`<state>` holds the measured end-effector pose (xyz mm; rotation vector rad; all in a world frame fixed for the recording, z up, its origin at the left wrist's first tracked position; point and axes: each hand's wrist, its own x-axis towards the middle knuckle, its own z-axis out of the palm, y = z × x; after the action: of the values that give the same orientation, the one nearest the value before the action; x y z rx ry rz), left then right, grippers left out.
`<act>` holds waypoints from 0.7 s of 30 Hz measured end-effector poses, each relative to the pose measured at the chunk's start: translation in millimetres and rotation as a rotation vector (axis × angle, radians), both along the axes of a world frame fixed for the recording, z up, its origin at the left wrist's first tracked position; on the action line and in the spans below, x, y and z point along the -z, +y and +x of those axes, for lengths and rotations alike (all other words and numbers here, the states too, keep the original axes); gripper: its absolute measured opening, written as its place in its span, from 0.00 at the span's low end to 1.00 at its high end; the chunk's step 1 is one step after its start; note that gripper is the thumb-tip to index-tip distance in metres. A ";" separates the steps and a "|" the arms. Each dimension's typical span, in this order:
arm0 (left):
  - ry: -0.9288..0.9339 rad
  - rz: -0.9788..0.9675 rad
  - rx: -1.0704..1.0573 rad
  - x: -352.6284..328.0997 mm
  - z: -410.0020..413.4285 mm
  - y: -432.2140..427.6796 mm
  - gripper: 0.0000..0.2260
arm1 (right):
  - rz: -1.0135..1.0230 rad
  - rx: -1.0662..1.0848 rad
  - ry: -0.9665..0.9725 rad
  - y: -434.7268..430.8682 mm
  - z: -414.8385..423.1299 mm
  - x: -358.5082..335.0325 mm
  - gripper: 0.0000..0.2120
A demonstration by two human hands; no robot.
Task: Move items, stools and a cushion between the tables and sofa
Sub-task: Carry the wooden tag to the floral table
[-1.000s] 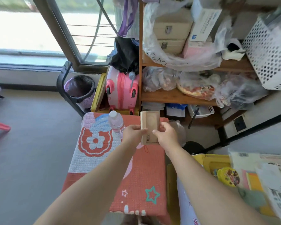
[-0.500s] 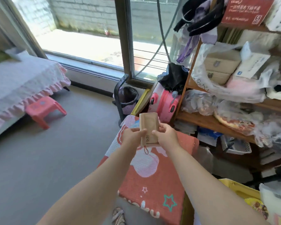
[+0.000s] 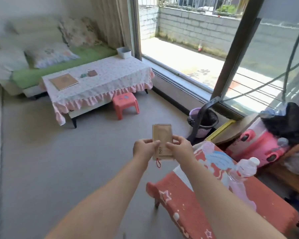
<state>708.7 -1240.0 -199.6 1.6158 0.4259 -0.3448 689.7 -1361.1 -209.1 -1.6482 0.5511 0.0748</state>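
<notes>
A small tan wooden box [image 3: 162, 135] with a red cord loop is held in the air in front of me. My left hand [image 3: 144, 148] pinches its left edge and my right hand [image 3: 179, 147] pinches its right edge. Across the room stands a low table [image 3: 100, 83] under a pink-frilled cloth, with a flat brown board [image 3: 63, 81] and small items [image 3: 89, 73] on it. A red plastic stool [image 3: 125, 104] sits at the table's near corner. Behind it a green sofa [image 3: 59, 66] carries cushions [image 3: 50, 55].
At my right a small table with a red patterned cloth [image 3: 214, 195] holds a water bottle [image 3: 243, 171]. A pink suitcase [image 3: 259, 144], a purple bin [image 3: 204, 121] and a cluttered shelf stand by the window. A white tub [image 3: 124, 52] sits on the far table's end. Grey floor lies between.
My view has swung left from the shelf and red-cloth table toward the sofa and pink-frilled table. Both hands keep holding the wooden box in front of me.
</notes>
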 end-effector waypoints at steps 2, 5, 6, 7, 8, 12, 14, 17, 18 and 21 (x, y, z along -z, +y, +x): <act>-0.005 0.005 -0.066 -1.0 13.8 37.8 0.07 | 0.022 -0.057 0.005 37.2 19.2 -2.9 0.19; -0.008 0.003 -0.150 -1.8 31.7 90.1 0.10 | 0.013 -0.131 0.027 90.3 45.6 -8.3 0.21; -0.013 0.003 -0.160 -2.4 35.7 100.8 0.10 | 0.002 -0.141 0.035 101.1 51.5 -10.2 0.21; -0.015 0.001 -0.173 -4.1 39.9 112.8 0.09 | -0.009 -0.156 0.035 113.0 58.2 -12.6 0.21; -0.021 0.006 -0.188 -4.2 45.2 128.0 0.08 | -0.011 -0.174 0.030 128.0 65.8 -14.8 0.21; -0.051 0.055 -0.253 -8.4 61.9 185.4 0.07 | -0.021 -0.248 0.007 186.1 90.1 -19.2 0.20; -0.064 0.103 -0.274 -9.3 68.7 211.9 0.11 | -0.024 -0.285 -0.002 213.7 102.2 -20.7 0.20; -0.070 0.130 -0.314 -8.6 78.7 244.6 0.13 | -0.022 -0.330 -0.012 247.3 118.5 -20.2 0.20; -0.067 0.135 -0.331 -7.6 82.3 253.1 0.13 | -0.027 -0.344 -0.013 256.0 123.1 -20.1 0.20; -0.058 0.127 -0.369 -2.4 94.9 272.7 0.12 | -0.029 -0.383 -0.003 276.5 138.7 -17.4 0.20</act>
<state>803.6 -967.3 -197.3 1.6260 0.6992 0.0085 828.4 -1084.6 -191.6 -1.7642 0.2284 0.3469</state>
